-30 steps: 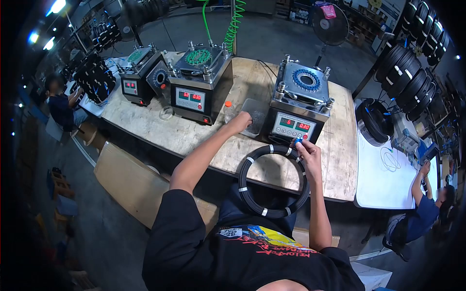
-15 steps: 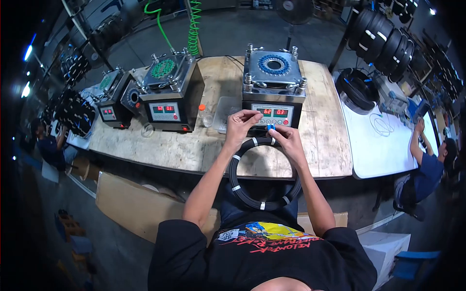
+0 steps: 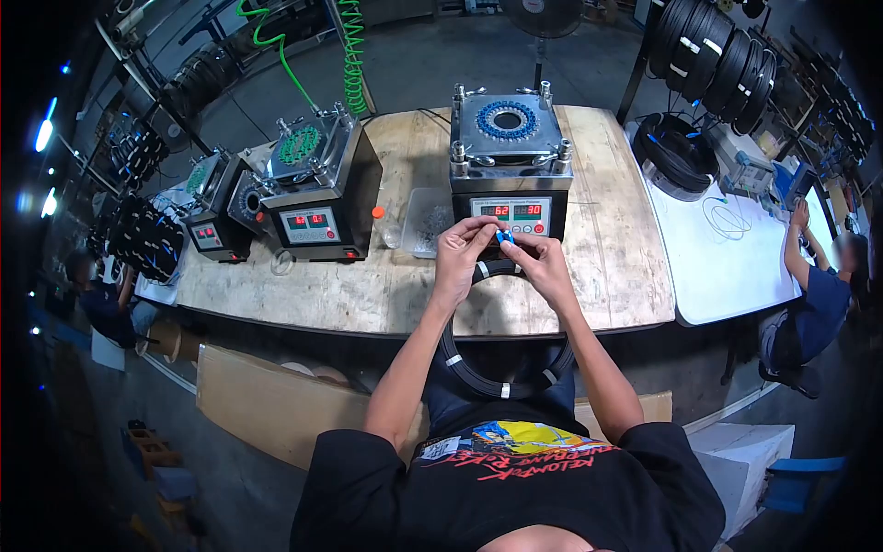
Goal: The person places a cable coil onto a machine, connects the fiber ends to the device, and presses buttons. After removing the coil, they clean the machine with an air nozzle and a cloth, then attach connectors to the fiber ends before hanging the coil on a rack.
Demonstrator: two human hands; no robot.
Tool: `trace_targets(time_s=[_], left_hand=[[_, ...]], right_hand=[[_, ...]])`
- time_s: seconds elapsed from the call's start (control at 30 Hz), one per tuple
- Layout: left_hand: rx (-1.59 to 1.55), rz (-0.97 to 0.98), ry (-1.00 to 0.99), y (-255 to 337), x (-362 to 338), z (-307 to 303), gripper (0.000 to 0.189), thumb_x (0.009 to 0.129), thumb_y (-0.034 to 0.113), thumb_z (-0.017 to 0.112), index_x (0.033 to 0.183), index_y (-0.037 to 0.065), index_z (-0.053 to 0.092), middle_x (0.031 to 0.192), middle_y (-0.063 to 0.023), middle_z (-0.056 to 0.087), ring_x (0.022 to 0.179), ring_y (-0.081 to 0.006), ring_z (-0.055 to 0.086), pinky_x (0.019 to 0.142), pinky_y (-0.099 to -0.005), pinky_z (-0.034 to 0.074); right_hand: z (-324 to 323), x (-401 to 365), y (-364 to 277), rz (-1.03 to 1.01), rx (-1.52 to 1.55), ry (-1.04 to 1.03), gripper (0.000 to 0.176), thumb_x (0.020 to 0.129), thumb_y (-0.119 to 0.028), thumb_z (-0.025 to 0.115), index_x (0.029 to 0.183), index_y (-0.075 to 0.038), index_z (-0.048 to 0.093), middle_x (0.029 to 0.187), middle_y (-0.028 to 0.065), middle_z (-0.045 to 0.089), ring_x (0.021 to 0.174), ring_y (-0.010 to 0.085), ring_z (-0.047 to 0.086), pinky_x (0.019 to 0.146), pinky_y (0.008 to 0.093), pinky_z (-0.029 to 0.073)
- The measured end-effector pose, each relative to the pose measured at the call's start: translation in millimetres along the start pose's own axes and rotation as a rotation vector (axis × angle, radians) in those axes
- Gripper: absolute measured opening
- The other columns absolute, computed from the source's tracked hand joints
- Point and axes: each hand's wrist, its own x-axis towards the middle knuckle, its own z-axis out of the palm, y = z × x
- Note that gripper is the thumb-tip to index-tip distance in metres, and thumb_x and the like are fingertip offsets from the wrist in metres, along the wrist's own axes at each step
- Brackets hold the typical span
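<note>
Both hands meet in front of the chest, fingertips pinched narrow around a blue connector [image 3: 502, 236]: the left hand [image 3: 463, 256] grips it from its own side with thumb and forefinger, and the right hand [image 3: 538, 264] closes on it from the other side, so the two sets of fingers almost touch. Just under the fingers the connector's black cable coil [image 3: 501, 388], banded with white ties, passes beneath both wrists and hangs over the near edge of the wooden workbench [image 3: 602, 248] into the lap. Directly beyond the fingertips stands a polishing machine [image 3: 509, 152] with a ring of blue pieces on top, its red-digit display panel [image 3: 511, 212] just behind the connector. Beside the left fingers, on the outer side, lies a clear plastic tray [image 3: 423, 221], then a small orange-capped bottle [image 3: 378, 214] and a second machine [image 3: 317, 189]. Far out past the right fingers a seated co-worker [image 3: 819, 299] works at a white table [image 3: 727, 276].
</note>
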Motion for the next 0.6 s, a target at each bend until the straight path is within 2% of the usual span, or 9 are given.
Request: trace_targets(time_s=[0.13, 0.33, 0.6], left_hand=[[0.031, 0.011, -0.012, 2, 0, -1, 0.016, 0.102, 0.008, 0.068, 0.114, -0.002, 0.072, 0.107, -0.0115, 0.076, 0.098, -0.0145, 0.072, 0.093, -0.0286, 0.059], [0.309, 0.026, -0.089, 14, 0, -3, 0.018, 0.102, 0.008, 0.068, 0.115, -0.004, 0.073, 0.107, -0.0093, 0.077, 0.099, -0.0136, 0.072, 0.092, -0.028, 0.059], [0.236, 0.019, -0.059, 13, 4, -6, 0.021, 0.1, 0.006, 0.07, 0.117, -0.007, 0.071, 0.108, -0.0135, 0.077, 0.099, -0.0136, 0.073, 0.09, -0.0275, 0.059]], right_hand=[[-1, 0, -2, 0.002, -0.002, -0.01, 0.029, 0.1, -0.014, 0.072, 0.121, 0.007, 0.074, 0.096, 0.0064, 0.076, 0.088, 0.0077, 0.067, 0.08, 0.0241, 0.054], [-4, -2, 4, -0.023, -0.034, -0.004, 0.03, 0.101, -0.014, 0.072, 0.122, 0.007, 0.073, 0.096, 0.0055, 0.076, 0.088, 0.0075, 0.065, 0.08, 0.0245, 0.054], [1, -2, -2, -0.007, -0.049, 0.016, 0.031, 0.1, -0.014, 0.072, 0.123, 0.007, 0.073, 0.097, 0.0056, 0.076, 0.088, 0.007, 0.064, 0.081, 0.0247, 0.053]])
